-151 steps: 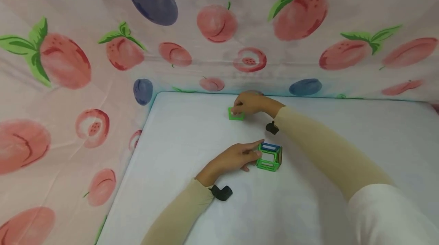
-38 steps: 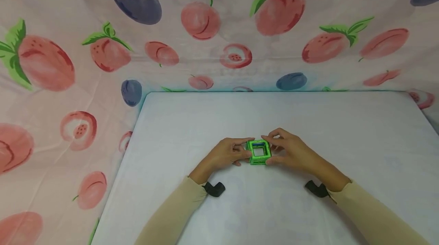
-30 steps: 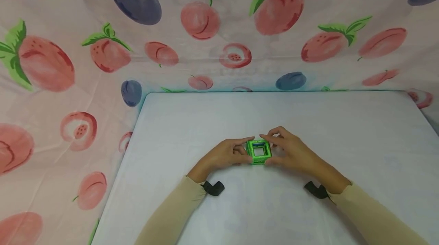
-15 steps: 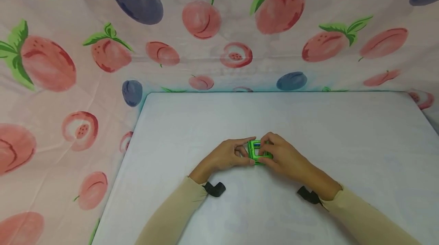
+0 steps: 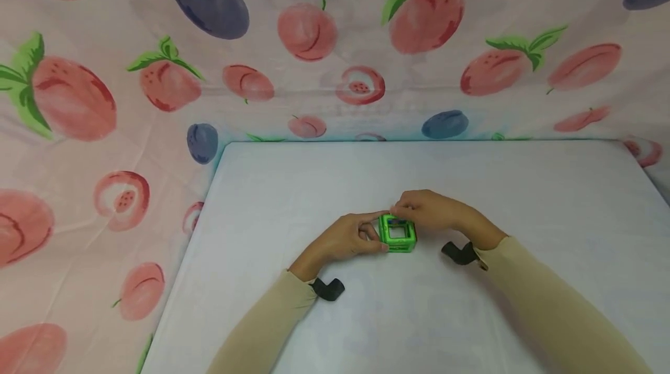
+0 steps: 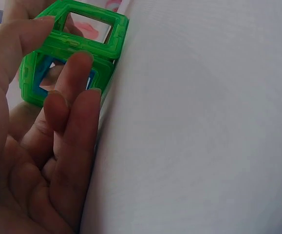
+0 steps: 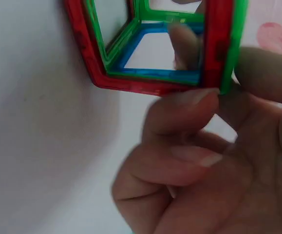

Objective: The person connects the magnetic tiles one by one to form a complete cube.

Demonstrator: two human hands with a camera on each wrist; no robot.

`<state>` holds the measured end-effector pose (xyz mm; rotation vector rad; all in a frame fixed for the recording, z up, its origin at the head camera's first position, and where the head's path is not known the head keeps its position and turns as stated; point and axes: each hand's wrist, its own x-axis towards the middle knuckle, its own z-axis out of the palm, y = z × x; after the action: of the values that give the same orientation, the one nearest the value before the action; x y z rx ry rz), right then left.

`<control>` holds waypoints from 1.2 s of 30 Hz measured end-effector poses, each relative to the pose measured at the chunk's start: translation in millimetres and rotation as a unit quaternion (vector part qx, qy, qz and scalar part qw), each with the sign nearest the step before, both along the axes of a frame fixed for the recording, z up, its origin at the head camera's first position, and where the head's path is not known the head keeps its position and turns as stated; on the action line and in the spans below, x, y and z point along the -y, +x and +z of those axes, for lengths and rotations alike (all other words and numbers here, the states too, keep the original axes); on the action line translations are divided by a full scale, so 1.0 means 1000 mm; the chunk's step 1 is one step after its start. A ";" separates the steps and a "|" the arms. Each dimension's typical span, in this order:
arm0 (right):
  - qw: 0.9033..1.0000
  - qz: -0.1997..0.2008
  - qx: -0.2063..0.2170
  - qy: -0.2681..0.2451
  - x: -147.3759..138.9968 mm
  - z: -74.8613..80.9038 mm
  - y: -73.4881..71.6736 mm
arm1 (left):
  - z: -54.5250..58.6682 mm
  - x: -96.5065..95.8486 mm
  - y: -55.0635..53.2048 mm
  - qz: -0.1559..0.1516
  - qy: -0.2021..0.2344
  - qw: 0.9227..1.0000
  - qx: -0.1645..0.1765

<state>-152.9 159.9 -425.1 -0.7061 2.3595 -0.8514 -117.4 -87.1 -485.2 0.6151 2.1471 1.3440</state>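
Observation:
A small cube of see-through magnetic tiles (image 5: 398, 243) stands on the white table, with green square frames on its top and front. In the right wrist view a red frame (image 7: 131, 87) forms its near side, and a blue frame (image 7: 160, 74) shows inside. My left hand (image 5: 348, 237) holds the cube's left side, thumb at the front and index finger along the back; its other fingers curl beside the green side (image 6: 109, 73). At the back right corner, my right hand (image 5: 431, 209) pinches the top edge with thumb and bent fingers.
The white table (image 5: 293, 182) runs back to a fruit-print cloth (image 5: 408, 83) hanging behind it and along the left. A black wrist strap mount (image 5: 327, 289) sits at my left cuff, another mount (image 5: 459, 253) at the right.
Five seconds ago my right hand held a green tile near the back edge; the cube now has a green top. Lately that hand moved from the cube's right front to its back right corner.

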 end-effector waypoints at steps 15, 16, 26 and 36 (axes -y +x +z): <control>0.984 0.013 0.177 0.021 0.005 -0.002 -0.024 | 0.001 -0.002 -0.002 -0.003 0.003 1.000 0.008; 0.984 0.009 0.174 0.023 0.004 -0.003 -0.024 | 0.001 -0.003 -0.002 -0.002 0.003 1.000 0.008; 0.998 -0.010 -0.049 0.021 -0.015 0.012 0.010 | 0.002 -0.005 -0.003 -0.006 -0.010 1.000 -0.007; 0.986 -0.023 -0.157 0.051 -0.018 0.004 0.043 | 0.002 -0.004 -0.003 0.000 -0.010 1.000 0.003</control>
<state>-110.2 178.0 -420.8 -0.7954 2.6865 -0.6709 -120.1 -82.8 -483.2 0.6021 2.1528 1.3222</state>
